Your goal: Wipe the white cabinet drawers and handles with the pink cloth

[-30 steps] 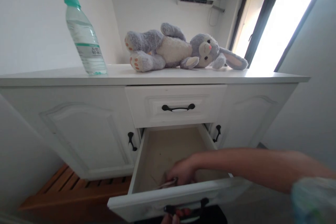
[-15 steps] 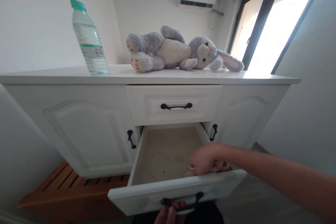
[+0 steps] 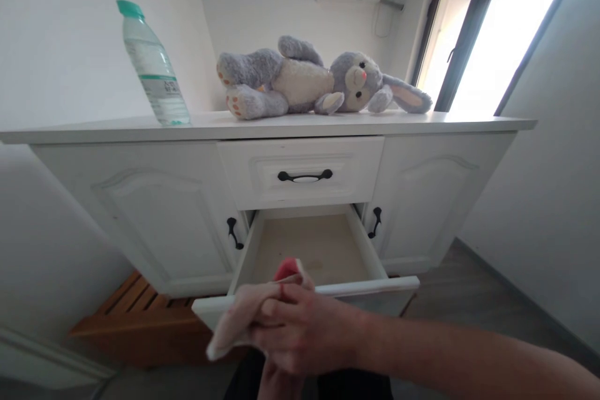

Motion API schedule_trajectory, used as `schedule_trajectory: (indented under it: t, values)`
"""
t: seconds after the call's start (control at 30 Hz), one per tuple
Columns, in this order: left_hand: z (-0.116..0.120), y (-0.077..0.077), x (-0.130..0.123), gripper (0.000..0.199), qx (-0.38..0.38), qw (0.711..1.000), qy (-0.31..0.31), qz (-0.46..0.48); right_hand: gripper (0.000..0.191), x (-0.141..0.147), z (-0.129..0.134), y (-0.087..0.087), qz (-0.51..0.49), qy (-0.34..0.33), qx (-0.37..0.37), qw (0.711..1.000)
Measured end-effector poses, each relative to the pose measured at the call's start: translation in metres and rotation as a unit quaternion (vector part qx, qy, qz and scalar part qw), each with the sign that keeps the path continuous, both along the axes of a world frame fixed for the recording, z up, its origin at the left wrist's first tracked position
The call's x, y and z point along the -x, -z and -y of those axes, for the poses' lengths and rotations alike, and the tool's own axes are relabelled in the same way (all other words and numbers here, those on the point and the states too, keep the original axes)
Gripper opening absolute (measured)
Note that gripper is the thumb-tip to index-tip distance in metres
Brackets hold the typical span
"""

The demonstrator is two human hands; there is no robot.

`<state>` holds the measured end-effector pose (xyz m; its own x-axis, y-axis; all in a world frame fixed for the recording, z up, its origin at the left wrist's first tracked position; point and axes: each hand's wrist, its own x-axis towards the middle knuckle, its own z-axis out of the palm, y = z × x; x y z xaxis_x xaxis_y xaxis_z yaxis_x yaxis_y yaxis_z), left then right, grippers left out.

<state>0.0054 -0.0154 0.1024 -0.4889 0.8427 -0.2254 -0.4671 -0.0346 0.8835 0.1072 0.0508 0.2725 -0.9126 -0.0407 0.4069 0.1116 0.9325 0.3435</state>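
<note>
A pinkish-white cloth [image 3: 239, 319] with a red part is bunched in front of the pulled-out lower drawer [image 3: 368, 287]. My right hand [image 3: 304, 328] has its fingers wrapped round the cloth, over the drawer's front edge. Below it my left hand [image 3: 279, 381] comes up from the bottom edge; its fingers are hidden behind my right hand and the cloth. Inside the drawer the pale bottom shows, with a few small marks.
On the white cabinet top [image 3: 201, 128] stand a water bottle [image 3: 157, 78] with a green cap and a grey plush rabbit [image 3: 304, 84] lying on its side. A wooden slatted bench [image 3: 135, 325] sits at lower left. The upper drawer [image 3: 304, 175] is closed.
My right hand has come out of the drawer, moving left with the cloth. My left hand has left the drawer handle and is now beneath my right hand. The view has shifted slightly.
</note>
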Motion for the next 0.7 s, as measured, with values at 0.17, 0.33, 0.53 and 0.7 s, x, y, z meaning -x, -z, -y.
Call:
schedule_trajectory:
  t: [0.17, 0.33, 0.53, 0.7]
  values:
    - [-0.019, -0.013, -0.002, 0.033, -0.008, 0.982, 0.101, 0.158, 0.019, -0.125, -0.008, 0.021, -0.044, 0.159, -0.018, 0.986]
    - [-0.070, -0.024, 0.001, 0.030, -0.048, 0.979, 0.093, 0.174, 0.031, -0.212, -0.010, 0.045, -0.156, 0.290, -0.026, 0.944]
    - [-0.150, -0.036, 0.008, 0.046, -0.030, 0.993, 0.080, 0.083, 0.037, -0.190, -0.008, 0.038, -0.142, 0.240, 0.011, 0.960]
    - [-0.195, -0.041, 0.007, 0.043, -0.042, 0.998, 0.050, -0.010, 0.030, -0.109, -0.042, 0.009, -0.168, 0.170, -0.002, 0.971]
